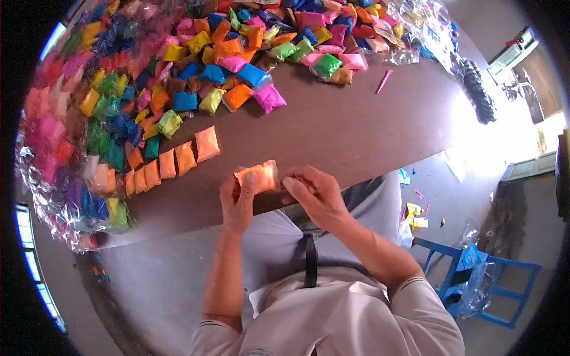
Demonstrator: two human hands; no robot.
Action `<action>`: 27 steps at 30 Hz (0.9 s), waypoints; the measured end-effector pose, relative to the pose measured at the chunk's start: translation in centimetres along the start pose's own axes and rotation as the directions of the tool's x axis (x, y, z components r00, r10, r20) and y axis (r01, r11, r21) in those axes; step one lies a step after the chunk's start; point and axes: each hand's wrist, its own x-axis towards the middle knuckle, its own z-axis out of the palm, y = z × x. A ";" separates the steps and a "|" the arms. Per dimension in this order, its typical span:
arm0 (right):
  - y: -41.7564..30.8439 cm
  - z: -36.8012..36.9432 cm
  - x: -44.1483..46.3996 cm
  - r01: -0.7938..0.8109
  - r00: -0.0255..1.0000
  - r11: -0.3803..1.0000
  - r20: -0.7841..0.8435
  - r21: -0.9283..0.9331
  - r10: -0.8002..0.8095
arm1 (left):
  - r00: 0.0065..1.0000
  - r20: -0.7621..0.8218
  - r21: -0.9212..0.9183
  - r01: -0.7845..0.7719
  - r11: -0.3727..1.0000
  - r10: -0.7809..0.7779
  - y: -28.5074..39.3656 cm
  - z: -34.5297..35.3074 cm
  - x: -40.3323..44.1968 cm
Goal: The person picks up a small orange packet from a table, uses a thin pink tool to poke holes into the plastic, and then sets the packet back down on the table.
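My left hand (238, 199) holds a light orange packet (261, 176) over the table's front edge, with the thumb on top of it. My right hand (313, 193) is just right of the packet, its fingers curled together; whether something small is between them is too small to tell. To the left, a row of several orange packets (168, 163) lies on the brown table (320, 130). The packet at the row's right end (207, 143) is larger and paler than the others.
A big heap of colourful packets (237, 95) covers the table's far and left sides, with clear wrapping around it. A pink stick (384, 82) lies at the right. A blue chair (504, 291) with plastic bags stands at the lower right.
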 end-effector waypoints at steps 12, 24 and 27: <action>0.7 -0.3 2.9 -0.152 0.966 0.958 0.240 0.242 0.093 | 0.997 0.007 -0.137 0.081 0.987 -0.081 0.0 -0.1 -0.1; 0.0 -0.2 2.8 -0.190 0.961 0.966 0.234 0.176 0.146 | 0.996 -0.014 -0.129 0.082 0.988 -0.084 0.7 0.1 -0.2; 0.1 -0.3 2.6 -0.183 0.961 0.967 0.238 0.177 0.138 | 0.996 -0.017 -0.139 0.088 0.986 -0.091 0.7 0.1 -0.2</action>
